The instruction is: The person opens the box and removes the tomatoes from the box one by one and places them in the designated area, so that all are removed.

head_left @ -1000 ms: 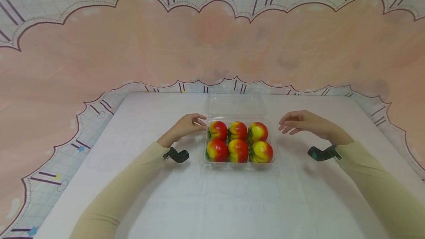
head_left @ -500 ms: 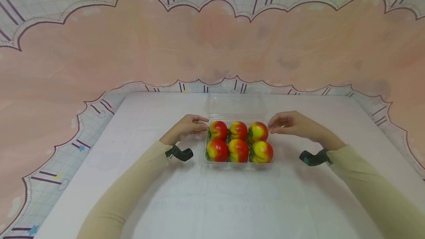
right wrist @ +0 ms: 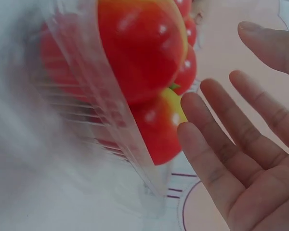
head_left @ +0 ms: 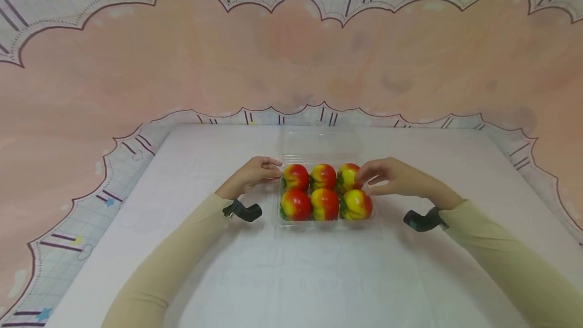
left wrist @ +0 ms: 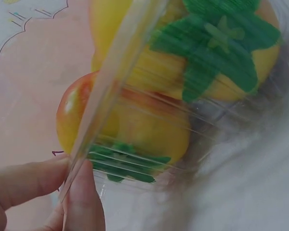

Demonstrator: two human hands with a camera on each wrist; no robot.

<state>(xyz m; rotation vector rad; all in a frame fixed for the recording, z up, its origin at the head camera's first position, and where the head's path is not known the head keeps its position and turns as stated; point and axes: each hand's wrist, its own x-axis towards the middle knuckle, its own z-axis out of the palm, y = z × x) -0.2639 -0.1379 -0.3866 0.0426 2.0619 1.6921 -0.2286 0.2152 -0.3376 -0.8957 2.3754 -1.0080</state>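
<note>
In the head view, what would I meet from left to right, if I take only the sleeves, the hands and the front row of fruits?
Left sleeve, left hand, front left fruit, front middle fruit, front right fruit, right hand, right sleeve.

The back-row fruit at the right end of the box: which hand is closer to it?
The right hand: it is just right of that fruit, contact unclear. The left hand pinches the box rim at the left end.

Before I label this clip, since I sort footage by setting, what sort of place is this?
Probably a staged recording spot: a broad white tabletop, a cartoon-patterned backdrop behind it, and a small dark device worn at each wrist.
</note>
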